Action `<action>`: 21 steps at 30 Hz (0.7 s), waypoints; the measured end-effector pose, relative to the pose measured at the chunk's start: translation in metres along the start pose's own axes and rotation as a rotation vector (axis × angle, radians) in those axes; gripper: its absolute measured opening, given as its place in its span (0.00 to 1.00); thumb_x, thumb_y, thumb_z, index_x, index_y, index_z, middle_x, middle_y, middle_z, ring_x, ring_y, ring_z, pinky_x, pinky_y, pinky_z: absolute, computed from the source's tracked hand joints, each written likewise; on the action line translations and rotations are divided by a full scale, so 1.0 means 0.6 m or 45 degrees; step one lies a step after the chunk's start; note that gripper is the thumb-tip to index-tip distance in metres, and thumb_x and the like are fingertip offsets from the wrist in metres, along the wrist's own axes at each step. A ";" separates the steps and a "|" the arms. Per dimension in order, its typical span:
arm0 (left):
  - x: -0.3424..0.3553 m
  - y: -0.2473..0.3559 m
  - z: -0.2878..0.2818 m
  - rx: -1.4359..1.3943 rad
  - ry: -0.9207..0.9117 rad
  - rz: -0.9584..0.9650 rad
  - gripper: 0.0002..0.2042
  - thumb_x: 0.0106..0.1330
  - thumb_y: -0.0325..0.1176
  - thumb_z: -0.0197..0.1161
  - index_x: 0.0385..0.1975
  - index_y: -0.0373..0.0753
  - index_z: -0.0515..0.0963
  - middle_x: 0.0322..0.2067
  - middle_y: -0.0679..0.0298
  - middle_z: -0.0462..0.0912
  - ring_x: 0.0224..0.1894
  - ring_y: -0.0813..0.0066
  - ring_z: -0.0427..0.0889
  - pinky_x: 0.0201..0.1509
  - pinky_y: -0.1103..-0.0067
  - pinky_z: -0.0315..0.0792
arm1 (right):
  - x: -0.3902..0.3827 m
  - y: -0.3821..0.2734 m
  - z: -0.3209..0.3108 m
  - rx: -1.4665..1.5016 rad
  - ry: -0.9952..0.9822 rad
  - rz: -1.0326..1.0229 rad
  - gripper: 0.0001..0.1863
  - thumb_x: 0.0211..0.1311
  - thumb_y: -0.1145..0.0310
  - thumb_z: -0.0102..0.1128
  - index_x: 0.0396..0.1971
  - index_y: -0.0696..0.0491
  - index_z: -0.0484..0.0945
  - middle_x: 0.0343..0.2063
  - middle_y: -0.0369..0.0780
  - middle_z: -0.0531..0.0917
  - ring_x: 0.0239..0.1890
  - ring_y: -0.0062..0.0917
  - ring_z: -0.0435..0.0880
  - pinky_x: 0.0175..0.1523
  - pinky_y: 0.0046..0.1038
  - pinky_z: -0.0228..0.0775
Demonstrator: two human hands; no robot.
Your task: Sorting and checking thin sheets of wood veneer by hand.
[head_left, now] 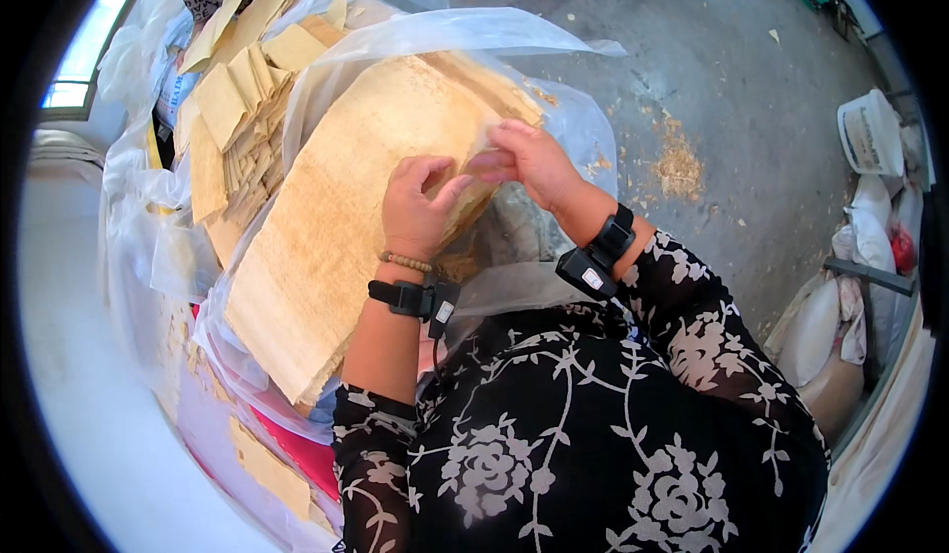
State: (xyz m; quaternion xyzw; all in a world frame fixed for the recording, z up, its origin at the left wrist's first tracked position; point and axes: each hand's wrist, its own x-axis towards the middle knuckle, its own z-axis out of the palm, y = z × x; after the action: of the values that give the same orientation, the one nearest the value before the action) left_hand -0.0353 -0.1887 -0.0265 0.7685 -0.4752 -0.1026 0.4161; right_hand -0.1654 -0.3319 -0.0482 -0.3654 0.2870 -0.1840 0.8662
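A large, thick block of thin, pale tan sheets [326, 227] lies slantwise before me. Over its right side, my left hand [415, 207] has bent fingers, with a gap between thumb and forefinger and nothing visible in it. Close by, my right hand [539, 163] points its fingers toward the left thumb. Its fingertips are drawn together, and a faint whitish blur at them hides whether they pinch something. Clear plastic sheeting [455, 29] surrounds the block and is folded back along its far side.
Loose tan pieces [242, 108] are heaped left of the block. Crumbs [679, 161] lie scattered on the grey concrete floor [732, 69]. A white bucket [870, 133] and white sacks [806, 336] stand at the right. A flat tan piece [269, 469] lies at lower left.
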 end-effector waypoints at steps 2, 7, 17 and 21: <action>0.000 -0.007 0.006 -0.012 0.017 -0.040 0.12 0.56 0.35 0.74 0.36 0.36 0.83 0.35 0.59 0.82 0.38 0.64 0.82 0.44 0.73 0.76 | 0.001 0.000 0.001 -0.049 -0.006 0.017 0.18 0.69 0.60 0.57 0.50 0.58 0.75 0.45 0.44 0.82 0.44 0.33 0.86 0.44 0.33 0.81; 0.004 0.030 0.010 0.317 0.140 -0.108 0.09 0.62 0.33 0.68 0.39 0.36 0.82 0.39 0.57 0.82 0.35 0.63 0.83 0.41 0.74 0.78 | 0.020 0.010 0.028 -0.412 0.028 0.057 0.15 0.64 0.60 0.65 0.41 0.56 0.82 0.31 0.38 0.85 0.30 0.25 0.86 0.35 0.27 0.81; -0.019 0.055 -0.122 0.162 0.626 -0.406 0.10 0.66 0.36 0.63 0.26 0.37 0.77 0.19 0.60 0.76 0.20 0.69 0.74 0.26 0.72 0.69 | 0.021 0.025 0.030 -0.356 0.203 0.010 0.14 0.59 0.66 0.68 0.39 0.62 0.82 0.31 0.41 0.85 0.27 0.27 0.84 0.31 0.27 0.79; -0.112 0.021 -0.235 -0.430 1.050 -0.551 0.12 0.70 0.38 0.63 0.25 0.41 0.74 0.21 0.73 0.73 0.22 0.83 0.71 0.25 0.81 0.66 | 0.016 0.018 0.039 -0.336 0.229 0.020 0.15 0.60 0.66 0.69 0.42 0.60 0.81 0.32 0.41 0.85 0.27 0.27 0.84 0.31 0.27 0.80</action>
State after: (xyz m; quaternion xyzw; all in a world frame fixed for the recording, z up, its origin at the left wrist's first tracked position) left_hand -0.0010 -0.0599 0.0563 0.7480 -0.0773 0.0503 0.6573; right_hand -0.1419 -0.3177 -0.0465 -0.4557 0.3879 -0.1699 0.7829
